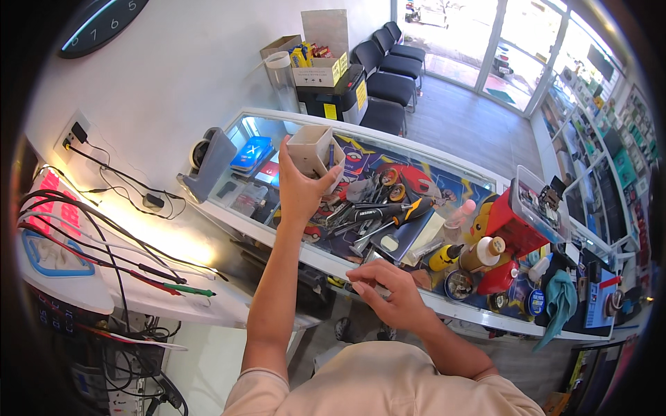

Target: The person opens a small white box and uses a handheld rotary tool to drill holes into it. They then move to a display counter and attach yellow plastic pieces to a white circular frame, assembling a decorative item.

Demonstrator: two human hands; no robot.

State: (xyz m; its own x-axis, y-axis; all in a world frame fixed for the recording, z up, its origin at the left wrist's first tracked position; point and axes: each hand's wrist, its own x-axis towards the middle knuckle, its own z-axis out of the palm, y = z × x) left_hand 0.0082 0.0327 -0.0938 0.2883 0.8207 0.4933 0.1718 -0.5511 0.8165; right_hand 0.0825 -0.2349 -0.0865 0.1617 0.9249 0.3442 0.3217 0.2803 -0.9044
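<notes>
Holding a small beige box up high over the messy glass counter in the left hand, right hand curled low near the edge, maybe pinching something tiny; could tip and spill onto the tools.

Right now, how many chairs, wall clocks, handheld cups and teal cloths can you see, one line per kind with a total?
Black chairs: 4
Wall clock: 1
Beige square cup, held up in the left hand: 1
Teal cloth: 1
Total: 7
</notes>
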